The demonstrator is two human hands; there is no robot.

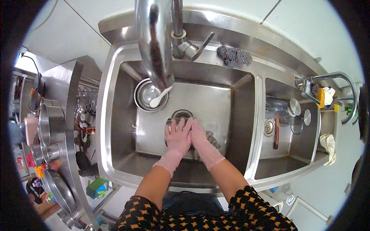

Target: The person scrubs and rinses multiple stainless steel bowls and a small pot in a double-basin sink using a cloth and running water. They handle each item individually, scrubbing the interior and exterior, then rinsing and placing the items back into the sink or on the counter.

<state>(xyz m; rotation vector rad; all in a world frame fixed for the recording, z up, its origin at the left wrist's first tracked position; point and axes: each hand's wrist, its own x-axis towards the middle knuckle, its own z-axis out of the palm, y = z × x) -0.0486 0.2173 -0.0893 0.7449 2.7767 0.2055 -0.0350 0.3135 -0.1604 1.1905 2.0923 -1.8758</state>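
Both my hands wear thin pink gloves and lie side by side over the lower middle of a large stainless steel sink (208, 101). My left hand (178, 135) rests with spread fingers against a metal vessel (170, 122), partly hidden beneath it near the drain (182, 114). My right hand (199, 134) touches the left along its edge; whether it holds anything is hidden. A dark, crumpled scrubber or cloth (212, 140) lies just right of it. Nested steel bowls (138, 98) sit at the sink's upper left, with a white spoon (156, 101) across them.
A large chrome faucet (154, 43) hangs over the sink, its lever (204, 46) beside it. Steel wool (234, 55) lies on the back ledge. The right basin holds glass jars (274, 105) and a brown stick (276, 132). Pots (52, 124) stand on a left shelf.
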